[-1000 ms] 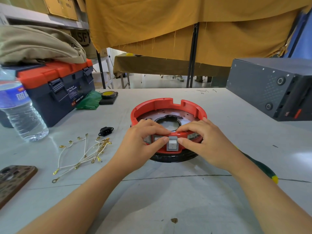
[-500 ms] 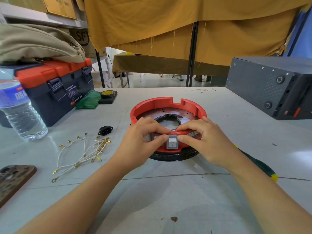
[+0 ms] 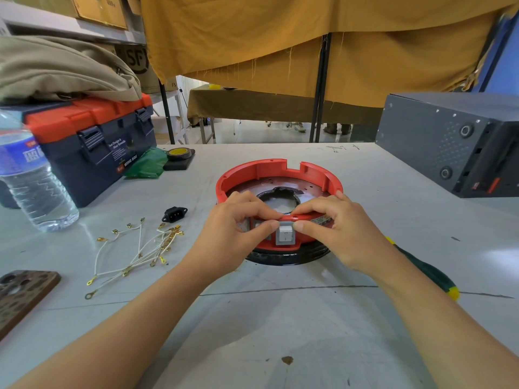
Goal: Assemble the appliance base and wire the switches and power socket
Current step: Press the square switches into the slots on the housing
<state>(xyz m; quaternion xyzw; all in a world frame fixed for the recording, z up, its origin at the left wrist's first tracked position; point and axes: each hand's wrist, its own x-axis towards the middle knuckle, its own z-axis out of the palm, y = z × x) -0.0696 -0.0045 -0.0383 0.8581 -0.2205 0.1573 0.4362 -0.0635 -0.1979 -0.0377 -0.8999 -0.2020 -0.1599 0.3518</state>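
Grey table (image 3: 280,332) holds the red base (image 3: 278,175) in the middle. Left hand (image 3: 233,234) and right hand (image 3: 342,231) both pinch its near rim, thumbs squeezing the grey switch (image 3: 285,236). Uneven pushing might jam it crooked.

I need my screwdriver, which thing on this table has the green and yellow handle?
The screwdriver lying behind the right forearm; nothing else combines green and yellow.

Clear plastic water bottle (image 3: 33,181) and brown patterned phone case (image 3: 22,293) cut by left edge. Green-handled screwdriver (image 3: 427,272) tip hidden behind right hand (image 3: 345,231). Label on red round appliance base (image 3: 280,175) too small to read.
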